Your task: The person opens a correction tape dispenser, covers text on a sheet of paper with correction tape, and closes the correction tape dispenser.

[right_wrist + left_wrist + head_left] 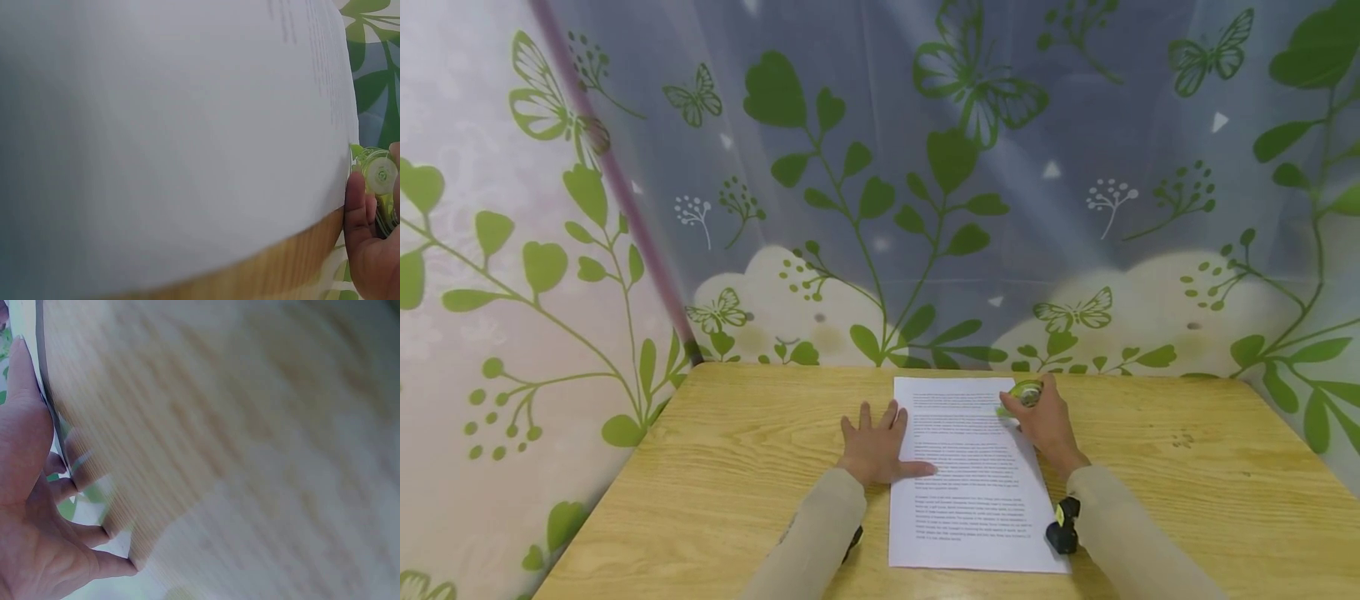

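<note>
A printed sheet of paper [958, 554] lies on the wooden table, several paragraphs of small text on it. My left hand [874, 446] rests with spread fingers at the sheet's left edge, its thumb across the paper. In the left wrist view, that hand [31, 487] has its fingertips on the tabletop. My right hand [1051, 429] grips a green correction tape [1028, 393] at the upper right of the sheet, near the ends of the top lines. The right wrist view shows the clear green case of the correction tape [380, 176] between thumb and fingers; its tip is too small to make out.
The light wooden table [737, 483] extends to both sides of the paper. Behind it hangs a curtain [880, 217] printed with leaves and butterflies. A black wrist camera [1063, 527] sits on the right wrist, over the sheet's lower right edge.
</note>
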The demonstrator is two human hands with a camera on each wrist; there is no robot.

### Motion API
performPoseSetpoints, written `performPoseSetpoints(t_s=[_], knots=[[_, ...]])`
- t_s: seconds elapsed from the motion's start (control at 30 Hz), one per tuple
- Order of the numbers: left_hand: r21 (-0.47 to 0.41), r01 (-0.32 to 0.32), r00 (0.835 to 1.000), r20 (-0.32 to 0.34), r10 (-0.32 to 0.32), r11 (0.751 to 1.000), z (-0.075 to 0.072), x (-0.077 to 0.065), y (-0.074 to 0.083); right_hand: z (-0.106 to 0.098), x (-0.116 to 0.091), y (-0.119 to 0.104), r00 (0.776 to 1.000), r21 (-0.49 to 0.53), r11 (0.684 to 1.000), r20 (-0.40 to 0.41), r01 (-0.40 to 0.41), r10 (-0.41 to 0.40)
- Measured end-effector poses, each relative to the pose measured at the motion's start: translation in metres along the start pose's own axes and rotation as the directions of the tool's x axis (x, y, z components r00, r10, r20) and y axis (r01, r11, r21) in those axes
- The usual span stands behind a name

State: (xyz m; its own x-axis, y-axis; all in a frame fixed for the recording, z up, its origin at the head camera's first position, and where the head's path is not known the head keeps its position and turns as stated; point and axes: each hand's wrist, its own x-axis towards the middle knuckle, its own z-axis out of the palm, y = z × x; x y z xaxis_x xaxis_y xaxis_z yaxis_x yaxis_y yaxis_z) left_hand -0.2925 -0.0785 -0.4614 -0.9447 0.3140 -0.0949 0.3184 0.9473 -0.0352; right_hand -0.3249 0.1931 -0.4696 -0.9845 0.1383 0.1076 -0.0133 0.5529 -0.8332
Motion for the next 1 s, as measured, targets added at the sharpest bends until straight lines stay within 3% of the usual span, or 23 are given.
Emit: performPoseSetpoints(t_s=[0.4,0.53,0.6,0.73,0.9,1.0], knots=[[-0.009,0.001,1.000,-0.004,-0.001,1.000,-0.002,0.000,0.000,0.000,0.002,0.007,1.000,0.069,0.997,-0.011,-0.014,0.014],[-0.005,0.006,1.000,0.000,-0.006,1.000,0.000,-0.001,0.001,-0.001,0.004,0.019,0.998,0.175,0.983,-0.024,-0.057,0.062],[-0.001,0.005,1.000,-0.002,-0.005,1.000,0.000,-0.001,0.001,-0.003,0.005,0.024,0.994,0.267,0.959,-0.029,-0.090,0.101],[0.003,0.005,1.000,-0.001,-0.005,1.000,0.000,-0.001,0.001,-0.009,0.005,0.024,0.986,0.456,0.879,-0.023,-0.139,0.168],[0.006,0.009,1.000,-0.008,-0.009,1.000,0.000,-0.001,0.001,-0.018,0.005,0.018,0.967,0.606,0.766,0.018,-0.212,0.254],[0.007,0.008,1.000,-0.011,-0.008,1.000,0.000,-0.002,0.000,-0.017,0.002,0.012,0.957,0.646,0.724,0.038,-0.242,0.286]])
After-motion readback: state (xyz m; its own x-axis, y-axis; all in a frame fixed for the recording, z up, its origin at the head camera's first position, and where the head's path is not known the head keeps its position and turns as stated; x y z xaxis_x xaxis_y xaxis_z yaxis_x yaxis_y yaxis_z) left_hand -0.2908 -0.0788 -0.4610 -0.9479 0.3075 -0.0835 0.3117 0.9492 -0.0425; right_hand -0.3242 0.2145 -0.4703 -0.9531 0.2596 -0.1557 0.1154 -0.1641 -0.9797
